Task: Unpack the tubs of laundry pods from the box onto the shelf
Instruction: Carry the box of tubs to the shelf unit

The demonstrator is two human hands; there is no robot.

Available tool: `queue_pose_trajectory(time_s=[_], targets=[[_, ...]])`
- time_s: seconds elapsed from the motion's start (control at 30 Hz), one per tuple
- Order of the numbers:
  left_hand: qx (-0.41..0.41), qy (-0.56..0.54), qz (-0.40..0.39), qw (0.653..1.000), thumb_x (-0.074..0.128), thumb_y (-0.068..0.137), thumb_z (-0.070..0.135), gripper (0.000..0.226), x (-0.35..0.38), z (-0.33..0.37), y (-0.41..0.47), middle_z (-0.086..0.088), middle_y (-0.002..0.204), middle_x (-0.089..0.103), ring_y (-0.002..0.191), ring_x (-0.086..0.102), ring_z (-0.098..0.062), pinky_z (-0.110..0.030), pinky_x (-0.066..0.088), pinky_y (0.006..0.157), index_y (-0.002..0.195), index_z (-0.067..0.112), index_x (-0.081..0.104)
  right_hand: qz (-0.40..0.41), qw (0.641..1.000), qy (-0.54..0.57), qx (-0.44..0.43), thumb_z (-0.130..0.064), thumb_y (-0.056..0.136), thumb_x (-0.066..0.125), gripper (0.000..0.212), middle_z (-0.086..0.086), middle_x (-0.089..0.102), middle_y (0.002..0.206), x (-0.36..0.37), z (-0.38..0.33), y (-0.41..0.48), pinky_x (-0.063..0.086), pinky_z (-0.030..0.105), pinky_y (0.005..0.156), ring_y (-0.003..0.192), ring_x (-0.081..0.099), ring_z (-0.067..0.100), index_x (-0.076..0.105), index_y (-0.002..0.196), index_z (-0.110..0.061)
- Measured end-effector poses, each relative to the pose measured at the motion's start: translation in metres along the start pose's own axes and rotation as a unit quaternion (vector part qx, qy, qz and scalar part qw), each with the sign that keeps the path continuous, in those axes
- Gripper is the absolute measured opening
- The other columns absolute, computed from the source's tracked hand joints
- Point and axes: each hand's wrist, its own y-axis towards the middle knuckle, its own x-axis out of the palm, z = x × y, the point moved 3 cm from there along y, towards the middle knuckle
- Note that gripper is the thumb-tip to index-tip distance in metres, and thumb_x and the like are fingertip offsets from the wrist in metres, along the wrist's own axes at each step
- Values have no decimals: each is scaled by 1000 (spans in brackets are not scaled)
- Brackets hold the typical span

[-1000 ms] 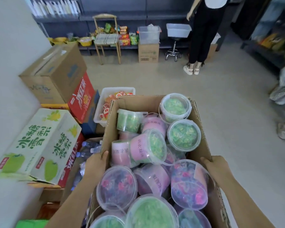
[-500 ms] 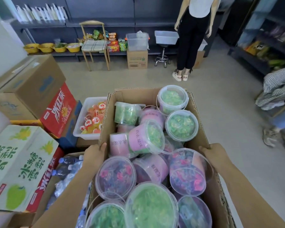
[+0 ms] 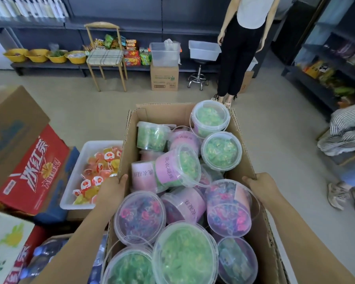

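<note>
Two hands on a full box

Left hand grips left wall of cardboard box, thumb over rim; right hand clasps right wall, fingers apparently curled outside. Tubs of laundry pods heaped inside box, some upright, some tipped.

**One head-worn view, tilted down over the load**

A single wide-angle camera sits on the person's head and faces forward and steeply down. Closest to it, filling the lower middle of the frame, is the open box. Both forearms enter from the bottom edge, and the left hand and right hand grip the box's side walls. The red carton lies near at the left edge. Beyond the box the floor runs up the frame to the far shelving along the top, well apart from the lens. Straight lines lean outward toward the frame's sides.
</note>
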Motion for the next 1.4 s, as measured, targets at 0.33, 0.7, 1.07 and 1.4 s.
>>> queue_pose_trajectory(time_s=[0.33, 0.7, 1.07, 1.4], targets=[[5, 24, -1, 1000, 34, 101, 26, 45, 13, 73, 108, -26, 101, 64, 90, 57, -35, -29, 33, 70, 102, -9, 63, 3, 1000, 15, -15, -18, 87, 61, 31, 18, 53, 61, -15, -64, 130, 37, 31, 57, 58, 50, 29, 57, 67, 4], [-59, 59, 17, 996, 34, 100, 31, 48, 63, 170, 244, -28, 106, 64, 103, 58, -40, -37, 42, 86, 103, -6, 64, -47, 997, 9, -62, -15, 84, 63, 29, 15, 52, 57, -30, -141, 330, 37, 31, 58, 59, 51, 26, 58, 62, 3], [-114, -7, 55, 992, 39, 100, 27, 46, 58, 223, 373, -33, 104, 62, 101, 58, -42, -40, 44, 87, 99, -14, 61, -86, 992, -5, -93, -14, 85, 62, 39, 10, 44, 50, -9, -249, 474, 31, 30, 52, 54, 45, 25, 44, 51, -6], [-139, -44, 57, 988, 40, 99, 28, 47, 34, 222, 571, -34, 97, 63, 96, 60, -43, -43, 46, 85, 93, -14, 61, -98, 990, -28, -95, -13, 86, 61, 42, 9, 43, 48, 68, -394, 596, 29, 29, 50, 49, 41, 23, 43, 49, -7]])
